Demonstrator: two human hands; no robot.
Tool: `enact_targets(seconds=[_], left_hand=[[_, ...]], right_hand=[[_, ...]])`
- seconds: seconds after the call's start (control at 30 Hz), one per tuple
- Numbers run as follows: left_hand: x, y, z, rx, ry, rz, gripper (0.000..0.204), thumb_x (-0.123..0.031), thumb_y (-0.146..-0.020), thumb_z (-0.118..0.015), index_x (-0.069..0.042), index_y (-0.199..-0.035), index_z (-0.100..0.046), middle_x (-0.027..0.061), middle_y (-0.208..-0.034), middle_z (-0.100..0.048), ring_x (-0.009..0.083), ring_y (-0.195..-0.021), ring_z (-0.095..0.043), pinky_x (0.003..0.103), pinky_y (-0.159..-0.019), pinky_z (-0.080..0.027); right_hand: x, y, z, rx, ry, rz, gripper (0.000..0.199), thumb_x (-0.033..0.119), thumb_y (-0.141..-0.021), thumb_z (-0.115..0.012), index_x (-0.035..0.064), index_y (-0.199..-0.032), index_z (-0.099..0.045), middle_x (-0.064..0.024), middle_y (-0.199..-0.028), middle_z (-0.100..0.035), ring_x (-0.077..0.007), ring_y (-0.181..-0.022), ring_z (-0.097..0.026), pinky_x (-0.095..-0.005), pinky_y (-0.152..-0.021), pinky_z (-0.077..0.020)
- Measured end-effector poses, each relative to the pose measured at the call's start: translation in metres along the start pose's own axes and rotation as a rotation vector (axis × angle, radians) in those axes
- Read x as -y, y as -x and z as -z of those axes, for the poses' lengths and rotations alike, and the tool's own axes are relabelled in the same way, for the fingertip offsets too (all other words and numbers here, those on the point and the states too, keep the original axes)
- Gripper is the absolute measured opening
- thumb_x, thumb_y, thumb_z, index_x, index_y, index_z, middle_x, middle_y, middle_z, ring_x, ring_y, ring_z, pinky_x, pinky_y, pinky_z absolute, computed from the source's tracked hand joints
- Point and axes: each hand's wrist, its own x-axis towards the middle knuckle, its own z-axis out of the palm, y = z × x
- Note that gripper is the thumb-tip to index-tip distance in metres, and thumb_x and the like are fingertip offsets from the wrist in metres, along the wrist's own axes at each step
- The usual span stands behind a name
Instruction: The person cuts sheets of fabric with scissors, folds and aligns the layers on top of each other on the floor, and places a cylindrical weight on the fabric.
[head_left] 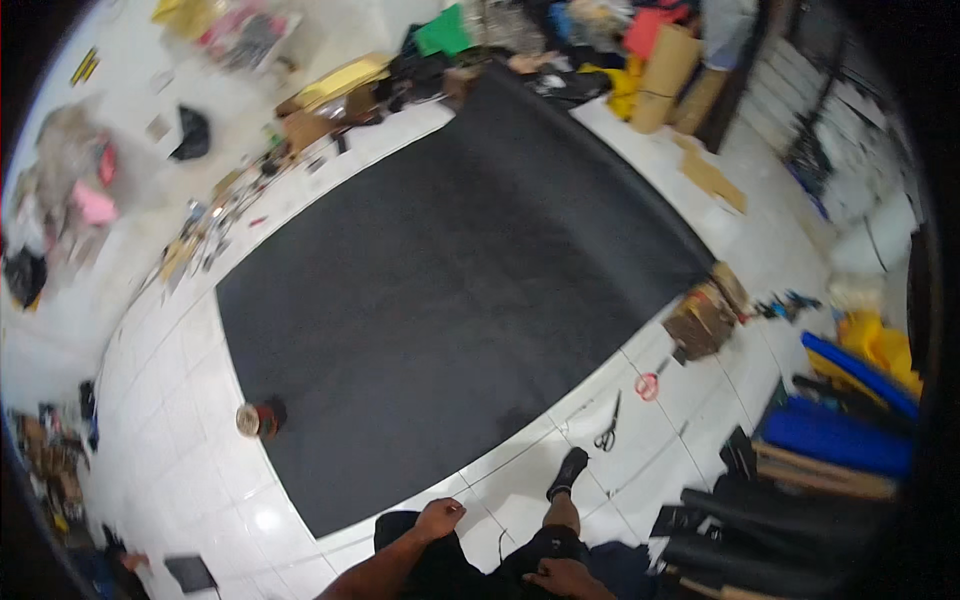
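A large black sheet (420,270) lies spread on the white tiled floor ahead of me, its far right part in a raised roll or fold. My left hand (440,518) hangs above my dark clothing, near the sheet's front edge. Its fingers are curled in, and whatever they might hold is hidden. Low in the picture my right hand (560,575) is by my leg, too blurred to read its fingers. A can (250,420) stands on the sheet's left edge. At the right corner sits a brown block-like object (700,322).
Black-handled scissors (608,425) and a red-handled tool (648,386) lie on the tiles right of the sheet. Rolled materials (835,435) are stacked at right. Clutter (340,95) lines the far edge. Another person's hand (135,560) shows at lower left.
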Motion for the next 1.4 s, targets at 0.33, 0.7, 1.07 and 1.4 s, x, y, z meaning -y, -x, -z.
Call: enact_targets(seconds=[0.33, 0.7, 1.07, 1.4], left_hand=[[-0.011, -0.140, -0.141, -0.052, 0.020, 0.068, 0.038, -0.038, -0.088, -0.060, -0.010, -0.112, -0.066, 0.0196, -0.110, -0.064, 0.0363, -0.102, -0.063, 0.042, -0.090, -0.051], [0.035, -0.411, -0.201, -0.608, -0.209, -0.269, 0.049, -0.028, -0.077, -0.074, -0.012, -0.122, -0.061, 0.0150, -0.125, -0.054, 0.0353, -0.120, -0.048, 0.047, -0.104, -0.039], [0.062, -0.488, -0.244, -0.820, -0.459, -0.530, 0.025, -0.022, -0.082, -0.071, -0.015, -0.106, -0.071, 0.0077, -0.111, -0.060, 0.0278, -0.113, -0.053, 0.057, -0.111, -0.029], [0.037, -0.488, -0.241, -0.738, -0.383, -0.463, 0.014, -0.015, -0.084, -0.066, -0.011, -0.096, -0.073, 0.0065, -0.091, -0.062, 0.0288, -0.095, -0.057, 0.060, -0.109, -0.032]], right_hand=[[0.017, -0.137, 0.253, -0.485, 0.012, 0.054, 0.021, 0.023, -0.088, -0.070, 0.0053, -0.098, -0.065, -0.0083, -0.074, -0.065, -0.0181, -0.067, -0.062, -0.0313, -0.063, -0.0500], [-0.224, -0.372, 0.296, -0.568, 0.281, -0.156, 0.048, 0.038, -0.081, -0.075, -0.0026, -0.098, -0.056, -0.0178, -0.082, -0.062, -0.0314, -0.076, -0.064, -0.0413, -0.070, -0.0505], [-0.217, -0.394, 0.276, -0.567, 0.165, -0.614, 0.049, 0.023, -0.074, -0.083, -0.0002, -0.101, -0.049, -0.0105, -0.087, -0.061, -0.0200, -0.076, -0.059, -0.0331, -0.071, -0.0500], [-0.363, -0.359, 0.288, -0.368, -0.364, 0.009, 0.034, 0.027, -0.084, -0.074, 0.0056, -0.101, -0.052, -0.0057, -0.090, -0.059, -0.0147, -0.086, -0.056, -0.0325, -0.078, -0.0471]])
